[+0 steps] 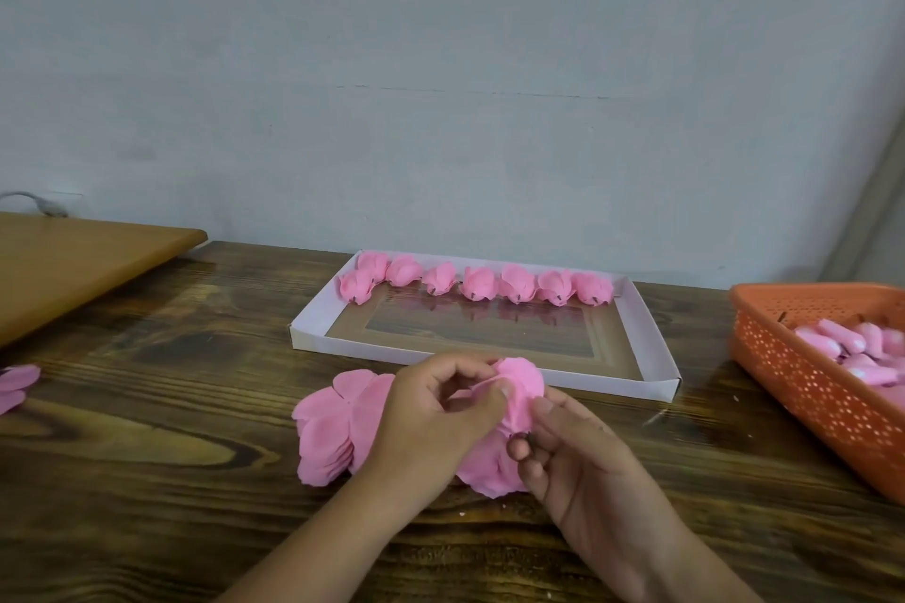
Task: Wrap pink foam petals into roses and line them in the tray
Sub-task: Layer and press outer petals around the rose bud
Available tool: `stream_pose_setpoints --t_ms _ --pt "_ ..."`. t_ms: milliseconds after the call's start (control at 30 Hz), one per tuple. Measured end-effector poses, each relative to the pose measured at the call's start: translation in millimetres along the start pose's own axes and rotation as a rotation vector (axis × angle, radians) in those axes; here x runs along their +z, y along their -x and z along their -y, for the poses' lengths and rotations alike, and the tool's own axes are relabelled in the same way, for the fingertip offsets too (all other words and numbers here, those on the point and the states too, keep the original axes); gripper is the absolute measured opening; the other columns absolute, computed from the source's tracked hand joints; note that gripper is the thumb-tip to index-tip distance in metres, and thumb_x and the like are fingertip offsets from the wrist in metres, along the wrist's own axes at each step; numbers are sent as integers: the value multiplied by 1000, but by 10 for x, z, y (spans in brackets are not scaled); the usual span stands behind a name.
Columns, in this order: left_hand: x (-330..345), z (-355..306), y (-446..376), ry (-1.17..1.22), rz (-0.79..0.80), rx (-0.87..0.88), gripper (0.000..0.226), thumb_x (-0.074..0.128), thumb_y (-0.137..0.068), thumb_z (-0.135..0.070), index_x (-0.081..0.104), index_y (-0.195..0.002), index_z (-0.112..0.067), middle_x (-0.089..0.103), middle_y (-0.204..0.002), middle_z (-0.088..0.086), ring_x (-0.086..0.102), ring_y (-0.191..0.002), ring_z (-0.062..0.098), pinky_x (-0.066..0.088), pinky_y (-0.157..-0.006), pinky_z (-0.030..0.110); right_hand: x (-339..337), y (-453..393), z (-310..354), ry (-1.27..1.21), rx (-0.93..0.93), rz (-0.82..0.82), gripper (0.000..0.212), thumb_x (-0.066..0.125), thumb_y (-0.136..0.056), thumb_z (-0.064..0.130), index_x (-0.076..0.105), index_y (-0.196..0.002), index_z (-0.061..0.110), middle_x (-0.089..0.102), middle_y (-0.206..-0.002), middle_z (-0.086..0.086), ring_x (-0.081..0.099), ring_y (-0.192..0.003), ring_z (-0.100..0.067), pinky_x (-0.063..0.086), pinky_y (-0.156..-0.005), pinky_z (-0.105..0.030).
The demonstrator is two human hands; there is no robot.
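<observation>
Here both hands, left hand (431, 411) and right hand (578, 450), pinch a half-wrapped rose (519, 382).

One view only, from a camera on the person's head, looking forward and down over a wooden table (161, 411) toward a grey wall (440, 64). It sits close above the left hand (431, 421) and right hand (578, 450), which fill the lower middle, forearms running off the bottom edge. Past the hands the tray (651, 348) lies mid-frame; a basket (783, 372) is cut by the edge to their right. The wide lens bends the wall's right side.
</observation>
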State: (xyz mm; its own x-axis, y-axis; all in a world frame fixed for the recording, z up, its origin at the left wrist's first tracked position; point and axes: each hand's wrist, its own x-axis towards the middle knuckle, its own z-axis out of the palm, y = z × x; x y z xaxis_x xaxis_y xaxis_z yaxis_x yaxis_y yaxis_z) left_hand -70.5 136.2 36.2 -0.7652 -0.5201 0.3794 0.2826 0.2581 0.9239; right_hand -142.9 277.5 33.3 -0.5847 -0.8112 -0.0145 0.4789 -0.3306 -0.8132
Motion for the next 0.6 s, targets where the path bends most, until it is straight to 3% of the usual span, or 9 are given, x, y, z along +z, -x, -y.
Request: stream_pose_setpoints --t_ms 267,400,500,600 --pt "-6 -14 3 34 66 -67 16 70 -92 -9 78 -90 -23 78 -99 -9 71 -96 5 55 -79 19 -27 -31 -19 35 8 -42 18 79 -69 14 77 -85 8 62 -71 -9 53 -54 -11 47 -45 -17" --pt "-50 -40 -25 136 61 -105 23 59 -97 -9 77 -94 -24 77 -103 -2 71 -103 16 59 -93 36 -32 -30 7 -67 52 -27 25 69 -80 13 75 -100 -1 59 -85 -16 53 -54 -11 46 -44 -17" --pt "-78 -30 -39 140 91 -90 18 59 -89 -9 74 -99 -12 75 -111 5 69 -110 22 54 -101 45 -37 -26 44 -111 62 -4 31 61 -83 18 75 -104 -1 61 -93 -21 53 -54 -10 45 -44 -16" --pt "-87 -37 -20 50 170 -14 25 60 -83 -12 72 -105 -12 71 -120 1 66 -115 15 53 -100 34 -55 -14 71 -115 60 36 29 63 -85 18 75 -105 1 67 -89 -16 54 -55 -10 45 -44 -17"
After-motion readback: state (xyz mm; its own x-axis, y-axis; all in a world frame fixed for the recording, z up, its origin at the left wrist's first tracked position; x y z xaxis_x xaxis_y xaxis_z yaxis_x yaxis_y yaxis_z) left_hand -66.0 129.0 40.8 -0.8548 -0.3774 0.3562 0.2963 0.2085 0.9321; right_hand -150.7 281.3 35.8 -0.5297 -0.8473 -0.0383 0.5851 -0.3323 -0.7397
